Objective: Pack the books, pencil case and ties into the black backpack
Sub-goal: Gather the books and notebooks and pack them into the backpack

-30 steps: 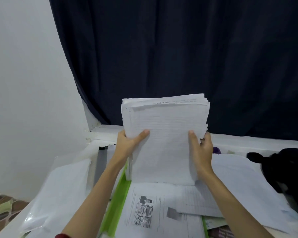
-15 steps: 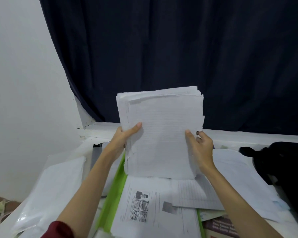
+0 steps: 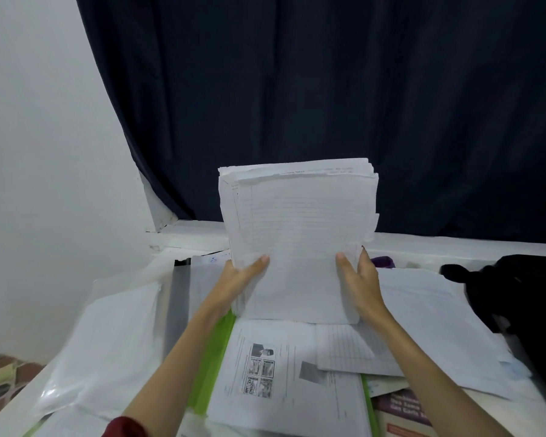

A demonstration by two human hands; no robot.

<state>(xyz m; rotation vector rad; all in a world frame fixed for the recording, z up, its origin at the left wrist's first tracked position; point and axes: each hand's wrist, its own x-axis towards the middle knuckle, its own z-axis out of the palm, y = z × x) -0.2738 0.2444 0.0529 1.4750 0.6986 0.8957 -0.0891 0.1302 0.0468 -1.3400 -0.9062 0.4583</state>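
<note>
The paper stack (image 3: 298, 244) has dropped a little lower. Both hands, left hand (image 3: 237, 283) and right hand (image 3: 361, 287), grip its sides (upright), with the black backpack (image 3: 524, 298) right of the fingers (image 3: 259, 261).

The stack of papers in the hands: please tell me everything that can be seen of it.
The stack of papers is a thick bundle of white sheets, the front one faintly ruled. It stands upright on its lower edge on the printed sheets over a green folder. The top edges are uneven, some sheets sticking out. The left hand grips its left side and the right hand its right side, thumbs on the front. Behind it hangs a dark curtain.
</note>
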